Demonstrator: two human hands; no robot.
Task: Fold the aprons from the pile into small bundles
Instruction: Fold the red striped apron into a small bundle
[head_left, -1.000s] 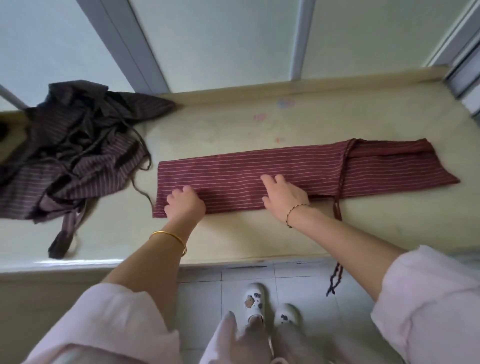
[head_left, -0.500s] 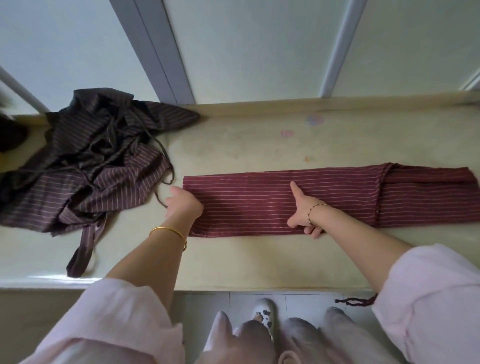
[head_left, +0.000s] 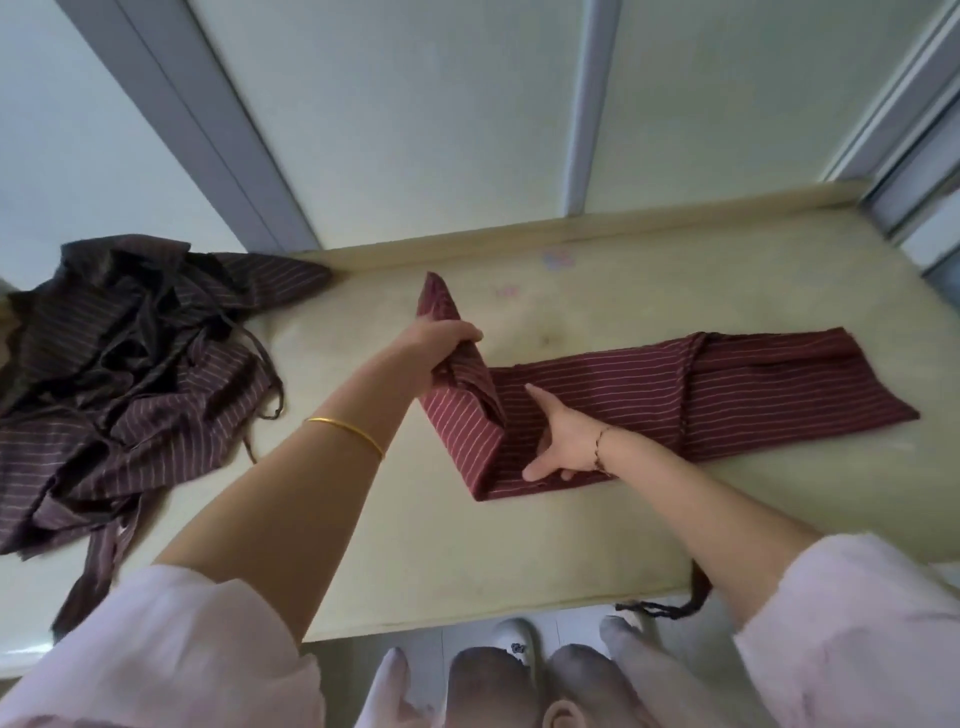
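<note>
A red striped apron (head_left: 727, 384), folded into a long narrow strip, lies across the middle of the pale ledge (head_left: 405, 551). My left hand (head_left: 441, 348) grips the strip's left end and holds it lifted, the end sticking up and back. My right hand (head_left: 558, 441) presses flat on the strip near its middle, fingers straight, at the crease where the lifted part bends. One apron tie hangs over the ledge's front edge by my right arm. A pile of dark striped aprons (head_left: 119, 379) lies crumpled at the left.
Frosted window panes with grey frames (head_left: 208, 135) rise behind the ledge. A low raised rim (head_left: 571, 234) runs along the back. Below the front edge are a tiled floor and my white shoes (head_left: 514, 644).
My left hand has taken hold of the strip's left end and raised it off the ledge toward the right. My right hand has stayed pressed on the middle.
</note>
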